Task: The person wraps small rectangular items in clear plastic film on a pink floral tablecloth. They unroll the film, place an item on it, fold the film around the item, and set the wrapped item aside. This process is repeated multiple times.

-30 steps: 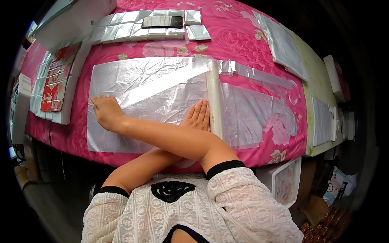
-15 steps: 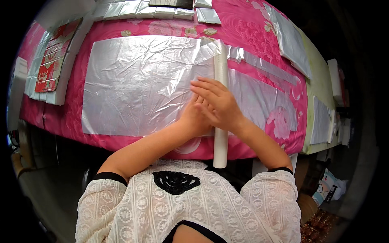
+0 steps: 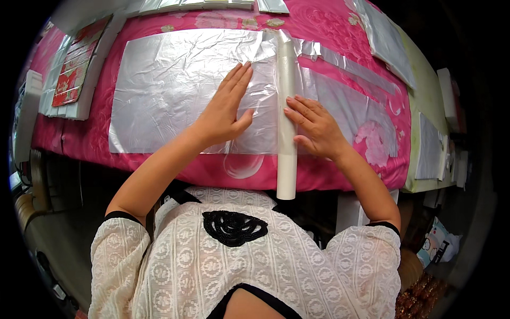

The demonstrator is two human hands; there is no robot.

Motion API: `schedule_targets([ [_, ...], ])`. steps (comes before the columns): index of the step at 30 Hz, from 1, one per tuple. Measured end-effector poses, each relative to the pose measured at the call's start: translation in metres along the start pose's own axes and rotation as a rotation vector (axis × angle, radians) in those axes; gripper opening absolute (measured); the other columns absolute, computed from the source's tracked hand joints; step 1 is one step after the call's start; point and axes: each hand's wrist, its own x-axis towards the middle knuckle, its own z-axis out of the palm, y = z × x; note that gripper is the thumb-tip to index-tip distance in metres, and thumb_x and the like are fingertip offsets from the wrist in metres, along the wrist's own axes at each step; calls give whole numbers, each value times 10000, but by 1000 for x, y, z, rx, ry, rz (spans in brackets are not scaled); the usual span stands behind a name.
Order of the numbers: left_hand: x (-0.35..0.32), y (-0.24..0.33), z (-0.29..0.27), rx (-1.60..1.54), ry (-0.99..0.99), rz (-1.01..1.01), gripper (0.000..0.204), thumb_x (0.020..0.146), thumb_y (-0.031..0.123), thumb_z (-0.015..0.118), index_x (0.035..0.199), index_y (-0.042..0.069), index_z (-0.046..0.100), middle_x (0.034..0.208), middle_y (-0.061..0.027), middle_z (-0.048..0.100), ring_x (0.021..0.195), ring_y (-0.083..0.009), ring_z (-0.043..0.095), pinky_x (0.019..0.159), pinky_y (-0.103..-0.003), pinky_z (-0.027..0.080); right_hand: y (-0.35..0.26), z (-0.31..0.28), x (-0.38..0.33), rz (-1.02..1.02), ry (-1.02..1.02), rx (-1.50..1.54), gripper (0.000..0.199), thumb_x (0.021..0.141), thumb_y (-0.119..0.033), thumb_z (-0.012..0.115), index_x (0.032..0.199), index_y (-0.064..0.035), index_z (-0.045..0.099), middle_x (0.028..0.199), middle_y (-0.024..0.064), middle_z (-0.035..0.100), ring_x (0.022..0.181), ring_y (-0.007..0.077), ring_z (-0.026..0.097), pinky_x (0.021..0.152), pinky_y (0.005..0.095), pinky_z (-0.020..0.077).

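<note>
A pale, whitish tube [image 3: 287, 170] lies lengthwise across the table, its near end jutting past the front edge. To its left a shiny, wrinkled sheet of clear plastic film [image 3: 154, 106] is spread flat. My left hand [image 3: 226, 109] is open over that film, fingers stretched out and pointing away from me. My right hand [image 3: 316, 127] is open too, its fingertips at the right side of the tube and the thumb apart. Another piece of thin film [image 3: 340, 95] lies right of the tube, partly under my right hand. Neither hand grips anything.
A pink flowered cloth [image 3: 133, 165] covers the table. Stacked white packets [image 3: 82, 109] with a red printed sheet [image 3: 77, 69] on top stand at the left. More packets [image 3: 186, 4] line the far edge. Folded plastic [image 3: 385, 42] lies at the far right, by a pale green cover [image 3: 425, 106].
My hands were together, right over left, beside the tube. Now they are apart: the left has moved left and forward onto the film, the right rests by the tube.
</note>
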Motion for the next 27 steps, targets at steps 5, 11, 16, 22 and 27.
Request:
schedule_targets([
  [5,-16,15,0,27,3,20,495,818,87,541,1290,-8,427,1347,-191,406,1235,-342,392,1032,-411,323,10,2,-12,18,38,48,554,886,-476,458,1260,-71,508,1355,119,450,1261,306,406,1031,413,323],
  [11,-9,37,75,198,-122,14,580,864,228,464,1311,-117,335,1408,-269,292,1330,-381,261,1098,-455,185,12,-3,-26,66,41,67,578,886,-492,453,1278,-70,499,1347,122,461,1270,314,396,1026,415,333],
  [16,-11,28,90,349,-109,39,660,811,223,460,1327,-146,279,1408,-322,246,1352,-406,201,1110,-464,142,13,-5,-31,56,-1,9,600,882,-495,455,1289,-54,482,1360,118,446,1280,313,384,1036,421,319],
  [22,-16,32,60,311,-168,11,711,755,190,504,1333,-146,259,1425,-311,214,1363,-394,180,1115,-451,146,7,-1,-16,2,-54,-83,644,878,-527,427,1309,-48,455,1387,114,413,1308,304,344,1067,427,268],
  [27,-58,26,-30,248,-118,-70,668,749,107,548,1352,-54,309,1444,-215,256,1352,-365,223,1094,-414,228,-7,11,15,-49,-85,8,683,879,-569,371,1328,-57,435,1405,99,394,1338,295,293,1097,423,201],
])
